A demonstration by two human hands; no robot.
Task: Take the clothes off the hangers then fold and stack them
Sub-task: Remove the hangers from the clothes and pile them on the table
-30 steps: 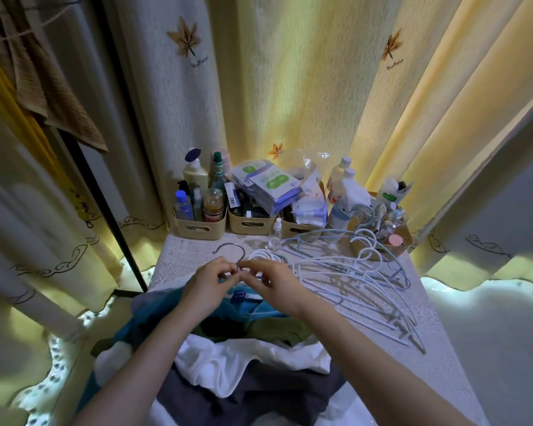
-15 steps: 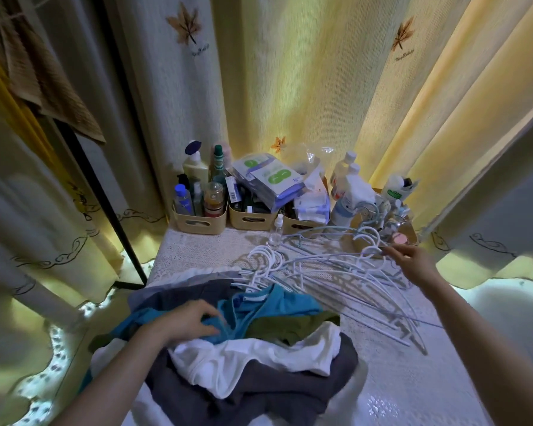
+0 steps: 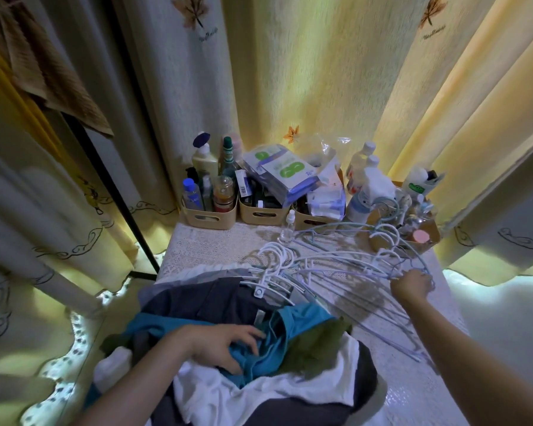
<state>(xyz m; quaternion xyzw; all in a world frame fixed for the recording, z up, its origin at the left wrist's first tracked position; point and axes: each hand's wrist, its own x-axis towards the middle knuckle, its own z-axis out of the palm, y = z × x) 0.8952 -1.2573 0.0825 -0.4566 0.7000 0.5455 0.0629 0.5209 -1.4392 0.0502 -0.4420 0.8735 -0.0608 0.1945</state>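
Change: a sec ago both hands were together mid-counter, working a hook free at the teal shirt (image 3: 302,318). Now they're apart. R hand (image 3: 411,285) is out at the right side of the heap of empty hangers (image 3: 336,272), touching a pale blue wire one; can't tell if the fingers grip it or have let go. L hand (image 3: 225,345) is on the teal shirt, fingers curled into the fabric and bunching it.

Meaning, prob.: that shirt is off its hanger and the hanger is parked w/ the rest, so fold comes next, not unhook. No folded stack in view yet.

Where: the teal shirt lies atop the clothes pile (image 3: 216,392) at the near end of the counter (image 3: 216,244), over dark grey and olive pieces.

Orientation: it's crumpled, so no clean axis; the widest spread runs approx. left-right across the pile. Neck end not readable. White hooks (image 3: 274,256) of hangers w/ clothes on them fan toward the far bins (image 3: 210,218). The empty hangers' long bars run diag., far-left to near-right.
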